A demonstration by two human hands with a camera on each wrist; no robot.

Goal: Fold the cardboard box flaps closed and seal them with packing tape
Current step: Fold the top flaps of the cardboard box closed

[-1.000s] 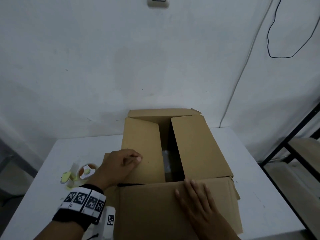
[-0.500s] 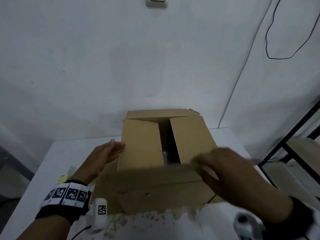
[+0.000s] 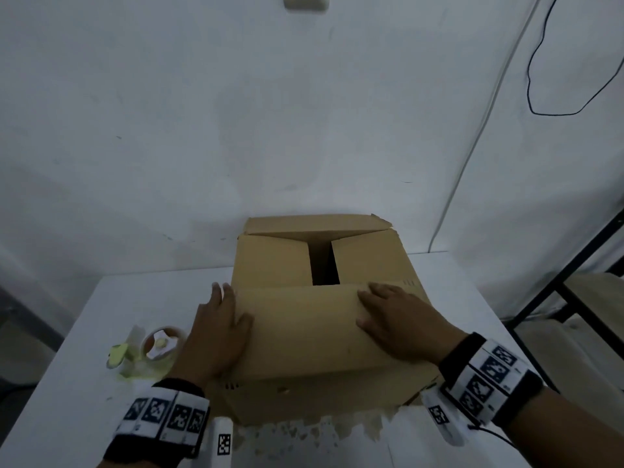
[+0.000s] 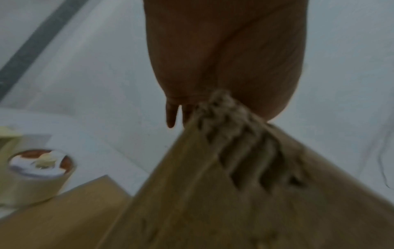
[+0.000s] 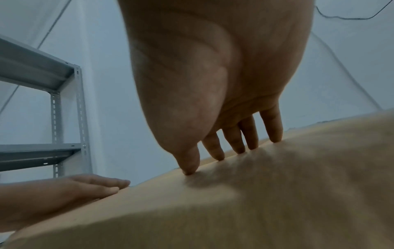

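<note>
Box (image 3: pixel 324 319) set on table (image 3: pixel 101 315), mid-table, before wall. Near flap (image 3: pixel 304 329) pressed flat over two side flaps by both hands. Left hand (image 3: pixel 216 336) laid flat at flap's left end, fingers straight, nothing grasped. Right hand (image 3: pixel 398 319) flat toward right end, fingertips (image 5: pixel 275 138) at flap's free edge, nothing grasped. Far flap (image 3: pixel 314 224) seen upright at box's back, beyond both hands; long axis left to right. Tape roll (image 3: pixel 162 346) lies left of box, just beside left hand, so nearer that hand. Judged: far flap due down first, tape after.
</note>
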